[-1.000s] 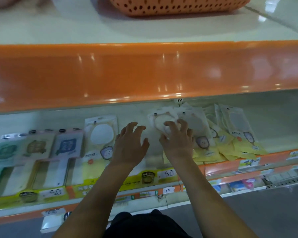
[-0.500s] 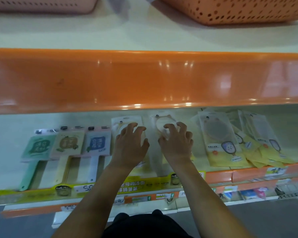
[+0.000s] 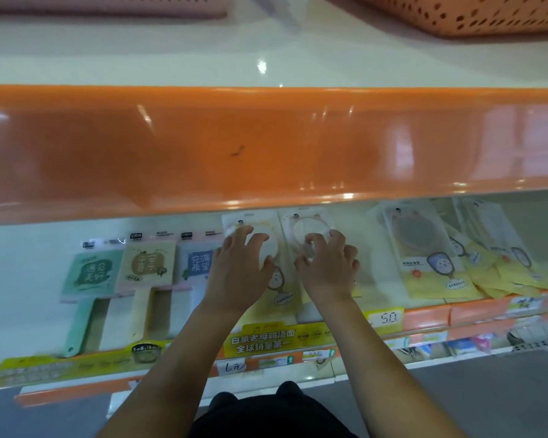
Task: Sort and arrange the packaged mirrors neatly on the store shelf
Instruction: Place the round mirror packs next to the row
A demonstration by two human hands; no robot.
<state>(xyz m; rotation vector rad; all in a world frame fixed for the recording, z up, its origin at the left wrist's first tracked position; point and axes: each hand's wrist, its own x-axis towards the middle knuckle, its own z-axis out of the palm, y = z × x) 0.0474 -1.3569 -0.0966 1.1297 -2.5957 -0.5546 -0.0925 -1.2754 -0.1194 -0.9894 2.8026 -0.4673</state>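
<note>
Two packaged round mirrors lie flat side by side on the lower shelf. My left hand rests with bent, spread fingertips on the left packaged mirror, which has a white disc. My right hand has its fingers curled onto the right packaged mirror, with a pinkish ring, thumb and fingertips pinching its plastic. Another packaged mirror lies apart to the right, beside an untidy pile of yellow mirror packets.
Three handled mirrors, green, beige and blue, lie in a row at left. The orange lip of the upper shelf overhangs the packages. An orange basket stands above. A price-label rail runs along the front.
Both hands have moved left along the shelf. The package under my right hand has come away from the right-hand pile and now lies next to the one under my left hand.
</note>
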